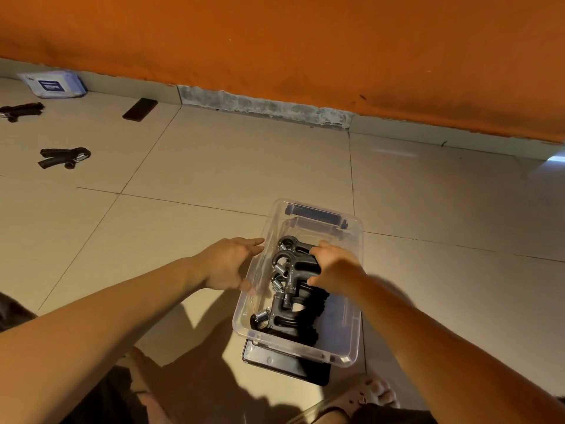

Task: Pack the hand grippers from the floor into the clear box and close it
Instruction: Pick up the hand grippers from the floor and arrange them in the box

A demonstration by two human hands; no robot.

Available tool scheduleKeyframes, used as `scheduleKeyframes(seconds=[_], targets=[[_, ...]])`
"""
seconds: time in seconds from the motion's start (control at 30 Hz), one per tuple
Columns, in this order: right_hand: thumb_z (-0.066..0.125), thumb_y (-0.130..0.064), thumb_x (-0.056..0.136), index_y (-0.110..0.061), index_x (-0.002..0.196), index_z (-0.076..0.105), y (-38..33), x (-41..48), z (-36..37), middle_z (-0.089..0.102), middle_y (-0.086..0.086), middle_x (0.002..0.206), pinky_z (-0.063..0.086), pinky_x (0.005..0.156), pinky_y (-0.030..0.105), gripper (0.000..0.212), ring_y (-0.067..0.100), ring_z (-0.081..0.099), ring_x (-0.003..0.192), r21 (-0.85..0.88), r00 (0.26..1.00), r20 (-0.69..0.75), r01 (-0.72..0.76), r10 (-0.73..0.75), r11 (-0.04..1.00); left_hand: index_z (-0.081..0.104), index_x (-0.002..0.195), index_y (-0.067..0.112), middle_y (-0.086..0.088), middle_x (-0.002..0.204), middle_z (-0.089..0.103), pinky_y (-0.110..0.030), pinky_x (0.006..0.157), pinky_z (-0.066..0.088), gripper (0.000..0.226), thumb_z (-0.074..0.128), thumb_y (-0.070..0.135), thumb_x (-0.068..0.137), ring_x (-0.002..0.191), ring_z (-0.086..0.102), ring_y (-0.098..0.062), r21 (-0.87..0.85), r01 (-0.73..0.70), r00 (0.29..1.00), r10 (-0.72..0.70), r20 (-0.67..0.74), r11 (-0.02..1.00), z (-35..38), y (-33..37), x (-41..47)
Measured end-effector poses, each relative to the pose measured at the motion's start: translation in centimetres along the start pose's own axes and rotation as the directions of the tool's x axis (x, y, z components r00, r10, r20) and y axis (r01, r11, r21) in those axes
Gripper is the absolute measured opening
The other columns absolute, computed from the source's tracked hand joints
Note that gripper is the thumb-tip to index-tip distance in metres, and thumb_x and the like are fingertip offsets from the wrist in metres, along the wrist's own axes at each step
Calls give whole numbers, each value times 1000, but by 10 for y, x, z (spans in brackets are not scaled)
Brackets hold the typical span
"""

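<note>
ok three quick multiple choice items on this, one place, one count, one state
1. Where is the right hand? A) in the clear box, on the packed hand grippers B) on the orange wall C) on the wipes pack
2. How many loose hand grippers lie on the tiles? A) none B) two C) five
3. The box is: A) lidded B) open on top C) tipped over
Answers: 1 A, its fingers curl over them; 2 B, both lie far left; 3 B, nothing covers it.
</note>
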State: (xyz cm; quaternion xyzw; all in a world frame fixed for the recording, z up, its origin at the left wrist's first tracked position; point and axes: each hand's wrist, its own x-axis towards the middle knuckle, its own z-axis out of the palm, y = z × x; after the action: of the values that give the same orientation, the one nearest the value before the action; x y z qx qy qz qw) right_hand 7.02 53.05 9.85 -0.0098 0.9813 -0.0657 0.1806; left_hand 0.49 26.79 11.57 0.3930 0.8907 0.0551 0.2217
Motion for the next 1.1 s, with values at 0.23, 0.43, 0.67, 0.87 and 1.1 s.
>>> scheduleKeyframes(seconds=[0.23,0.43,0.67,0.87,1.1], targets=[[77,-42,83,-11,125,56,3,14,38,55,9,125,53,90,41,57,32,60,110,-65,997,71,31,-26,997,13,163,15,4,170,5,-32,126,16,120,75,69,74,156,14,-15,-56,-60,998,62,33,997,5,-13,-5],[79,-32,84,-9,136,50,2,25,59,50,11,132,50,97,43,63,32,53,121,27,994,109,23,-26,999,14,163,17,8,170,3,-31,126,14,120,78,66,73,156,12,-13,-163,-57,998,60,14,985,6,-15,-6],[83,-38,79,-11,129,56,5,25,62,58,10,128,51,97,43,63,30,56,117,71,995,100,-23,16,997,15,163,20,14,168,2,-22,119,11,119,79,63,72,155,11,-8,-184,-51,999,51,-5,982,6,-13,-7],[87,-38,76,-9,145,48,4,24,56,54,14,144,48,106,43,84,32,55,129,213,986,141,-115,86,970,15,163,22,15,169,4,-23,118,16,118,79,64,72,155,14,-8,-181,-40,999,40,-3,983,5,-14,-7],[85,-31,79,-11,152,39,-1,15,43,48,13,151,44,110,40,88,32,50,135,318,966,209,-217,155,923,20,162,21,13,170,8,-26,119,20,118,82,63,71,155,18,-10,-159,-16,1000,13,-16,987,6,-13,-8]])
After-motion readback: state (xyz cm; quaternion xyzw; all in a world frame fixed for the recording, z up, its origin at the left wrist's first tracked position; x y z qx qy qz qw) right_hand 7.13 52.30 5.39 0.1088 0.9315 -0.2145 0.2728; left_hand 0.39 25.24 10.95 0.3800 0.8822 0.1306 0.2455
